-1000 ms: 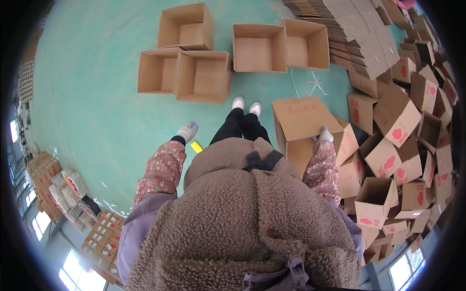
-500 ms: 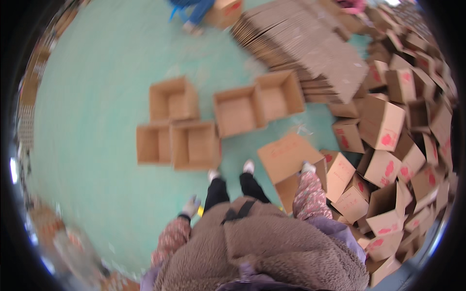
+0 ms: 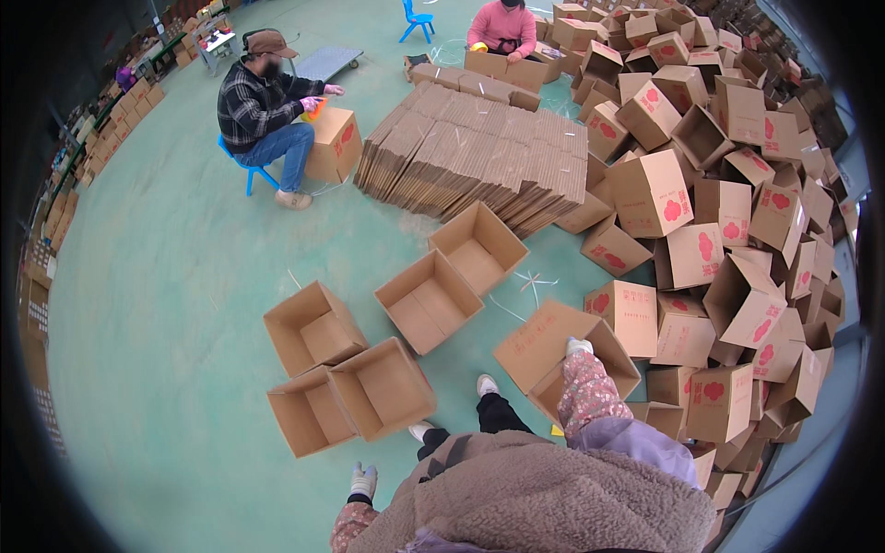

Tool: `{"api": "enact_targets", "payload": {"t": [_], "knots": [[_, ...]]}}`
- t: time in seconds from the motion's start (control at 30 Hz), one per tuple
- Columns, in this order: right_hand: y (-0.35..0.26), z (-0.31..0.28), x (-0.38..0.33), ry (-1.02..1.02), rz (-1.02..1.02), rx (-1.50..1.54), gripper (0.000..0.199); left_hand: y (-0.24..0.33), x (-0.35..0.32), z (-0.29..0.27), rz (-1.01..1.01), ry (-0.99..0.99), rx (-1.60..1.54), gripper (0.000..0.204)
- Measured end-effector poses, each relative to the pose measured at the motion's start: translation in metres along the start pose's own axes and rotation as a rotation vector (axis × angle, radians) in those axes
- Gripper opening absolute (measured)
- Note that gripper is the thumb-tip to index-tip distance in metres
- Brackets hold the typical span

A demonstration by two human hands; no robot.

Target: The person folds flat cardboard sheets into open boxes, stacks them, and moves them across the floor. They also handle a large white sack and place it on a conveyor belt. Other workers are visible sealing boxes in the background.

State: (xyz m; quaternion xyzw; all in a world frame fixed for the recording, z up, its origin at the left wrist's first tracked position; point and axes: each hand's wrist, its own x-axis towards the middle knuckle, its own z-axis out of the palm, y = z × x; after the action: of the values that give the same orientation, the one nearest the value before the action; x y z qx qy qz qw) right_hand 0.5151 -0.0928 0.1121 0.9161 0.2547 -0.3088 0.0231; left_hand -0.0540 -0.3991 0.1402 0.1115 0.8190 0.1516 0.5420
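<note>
While tilted, the brown cardboard box (image 3: 544, 346) bears red print.

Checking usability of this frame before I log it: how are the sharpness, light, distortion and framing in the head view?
Head view: sharp and evenly lit, no glare, only soft shadows on the green floor. Strong fisheye bending, with a black rim at the corners. The right hand, gloved, reaches into a cardboard box; the left hand hangs low near the frame bottom. The fleece jacket blocks the lower centre.
</note>
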Motion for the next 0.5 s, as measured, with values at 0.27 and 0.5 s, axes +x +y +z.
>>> {"api": "enact_targets", "payload": {"t": [0.27,0.5], "knots": [[0.013,0.02,-0.028,-0.047,0.058,-0.045,0.04,-0.038,0.025,-0.059,-0.099,0.059,-0.028,0.063],[0.0,0.062,-0.005,-0.148,0.15,-0.034,0.037,-0.005,0.016,-0.048,0.017,-0.05,-0.02,0.066]]}}
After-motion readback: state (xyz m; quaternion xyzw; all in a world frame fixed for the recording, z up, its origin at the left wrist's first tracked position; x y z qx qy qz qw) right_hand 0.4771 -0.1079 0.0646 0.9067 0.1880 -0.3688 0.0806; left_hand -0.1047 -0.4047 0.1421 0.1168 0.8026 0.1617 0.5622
